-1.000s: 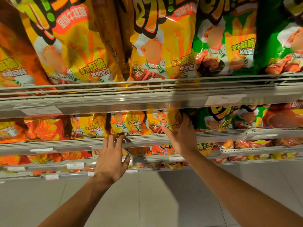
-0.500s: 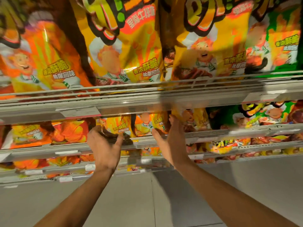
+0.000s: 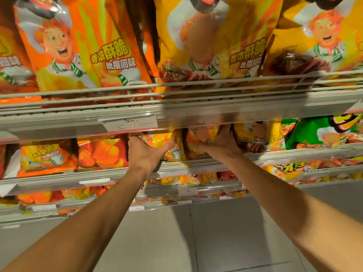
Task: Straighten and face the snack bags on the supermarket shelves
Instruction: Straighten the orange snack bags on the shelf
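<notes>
Two bare hands are reaching onto a supermarket shelf [image 3: 196, 165], left hand [image 3: 146, 154] and right hand [image 3: 220, 145] each gripping a yellow snack bag [image 3: 204, 134].

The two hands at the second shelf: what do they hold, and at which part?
Left hand and right hand grip yellow snack bags, fingers on the fronts.

Two bare forearms reaching up from the lower corners toward mid-frame. Left hand [image 3: 145, 154] just left of centre, back to camera, thumb spread right. Right hand [image 3: 220, 145] just right of centre, fingers curled, gripping.
</notes>
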A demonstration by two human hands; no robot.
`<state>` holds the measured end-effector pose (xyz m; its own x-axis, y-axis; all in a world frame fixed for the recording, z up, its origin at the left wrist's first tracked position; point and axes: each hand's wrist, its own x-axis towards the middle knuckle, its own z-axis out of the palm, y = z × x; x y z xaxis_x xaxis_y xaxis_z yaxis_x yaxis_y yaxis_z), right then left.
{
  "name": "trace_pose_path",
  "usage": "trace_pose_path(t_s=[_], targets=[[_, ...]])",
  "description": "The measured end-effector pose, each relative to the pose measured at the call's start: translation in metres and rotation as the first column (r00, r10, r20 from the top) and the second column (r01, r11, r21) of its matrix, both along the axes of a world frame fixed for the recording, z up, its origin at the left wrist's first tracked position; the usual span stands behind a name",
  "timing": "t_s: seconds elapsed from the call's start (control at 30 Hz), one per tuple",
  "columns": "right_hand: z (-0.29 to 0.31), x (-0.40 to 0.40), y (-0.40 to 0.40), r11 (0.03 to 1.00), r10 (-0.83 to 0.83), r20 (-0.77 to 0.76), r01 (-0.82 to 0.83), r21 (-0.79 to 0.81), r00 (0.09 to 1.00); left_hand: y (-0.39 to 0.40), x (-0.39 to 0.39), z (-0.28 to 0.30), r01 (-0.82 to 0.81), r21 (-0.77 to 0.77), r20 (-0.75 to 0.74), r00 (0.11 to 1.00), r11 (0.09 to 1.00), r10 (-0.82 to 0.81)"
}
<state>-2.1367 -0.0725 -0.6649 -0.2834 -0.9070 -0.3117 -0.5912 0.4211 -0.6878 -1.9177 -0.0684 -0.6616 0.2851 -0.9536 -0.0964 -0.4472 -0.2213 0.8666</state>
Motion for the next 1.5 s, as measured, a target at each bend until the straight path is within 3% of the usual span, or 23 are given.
trace_pose_path(t_s=[0.23, 0.4, 0.5, 0.73, 0.83, 0.9, 1.03, 1.2, 1.5], targets=[[0.005, 0.019, 0.004, 0.989, -0.044, 0.022, 0.047, -0.14, 0.999, -0.002, 0.022, 0.017, -0.043, -0.077, -0.138, 0.99, 0.996, 0.032], [0.022, 0.035, 0.009, 0.989, -0.053, -0.124, 0.035, -0.144, 0.991, -0.002, 0.03, 0.024, -0.024, -0.056, -0.184, 0.983, 0.998, 0.014], [0.037, 0.029, 0.022, 0.988, -0.061, -0.133, 0.041, -0.148, 0.989, 0.0, 0.034, 0.026, 0.003, -0.02, -0.196, 0.981, 1.0, -0.007], [0.059, -0.016, 0.083, 0.986, -0.044, -0.024, 0.039, -0.163, 0.999, 0.01, 0.011, 0.03, -0.044, -0.025, -0.172, 0.984, 0.999, 0.039], [0.06, -0.036, 0.111, 0.982, -0.063, 0.053, 0.071, -0.173, 0.997, 0.016, -0.018, 0.03, -0.036, -0.035, -0.05, 0.998, 0.999, 0.034], [0.059, -0.051, 0.13, 0.977, -0.088, 0.102, 0.106, -0.187, 0.991, 0.018, -0.044, 0.03, -0.018, -0.043, 0.032, 0.999, 0.999, 0.019], [0.055, -0.083, 0.162, 0.944, -0.202, 0.204, 0.246, -0.219, 0.958, 0.019, -0.093, 0.025, 0.018, -0.035, 0.036, 0.999, 0.999, -0.017], [0.049, -0.121, 0.189, 0.922, -0.291, 0.123, 0.313, -0.227, 0.949, 0.018, -0.13, 0.012, -0.008, 0.008, 0.034, 0.999, 1.0, 0.008], [0.039, -0.136, 0.194, 0.903, -0.345, 0.127, 0.366, -0.226, 0.93, 0.011, -0.141, 0.014, 0.068, 0.144, 0.103, 0.991, 0.987, -0.083]])
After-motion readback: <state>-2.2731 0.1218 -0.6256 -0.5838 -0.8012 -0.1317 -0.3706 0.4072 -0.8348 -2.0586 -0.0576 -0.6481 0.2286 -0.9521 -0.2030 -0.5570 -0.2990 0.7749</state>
